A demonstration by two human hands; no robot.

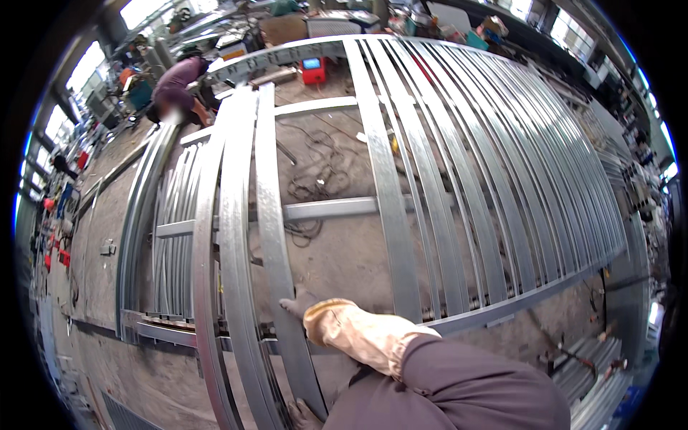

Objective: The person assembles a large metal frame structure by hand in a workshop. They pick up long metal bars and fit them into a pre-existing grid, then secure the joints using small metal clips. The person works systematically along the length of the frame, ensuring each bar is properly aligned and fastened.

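Note:
A long flat galvanized steel bar (272,193) runs away from me, the rightmost of several loose bars lying on the frame. My right hand (299,302), in a grey glove with a beige cuff and sleeve guard, is closed over this bar's right edge, with fingertips on its top face. At the lower edge of the view, my left hand (304,416), also grey-gloved, grips the near end of the same bar, partly cut off. Immediately left lie another steel bar (236,208) and a darker one (206,265).
A large slatted metal frame (401,236) spreads to the right, on low supports above the floor. Cables (315,183) lie beneath its opening, near a red machine (312,70). A co-worker (179,89) bends over at the far left. Steel tubes (591,369) are stacked at lower right.

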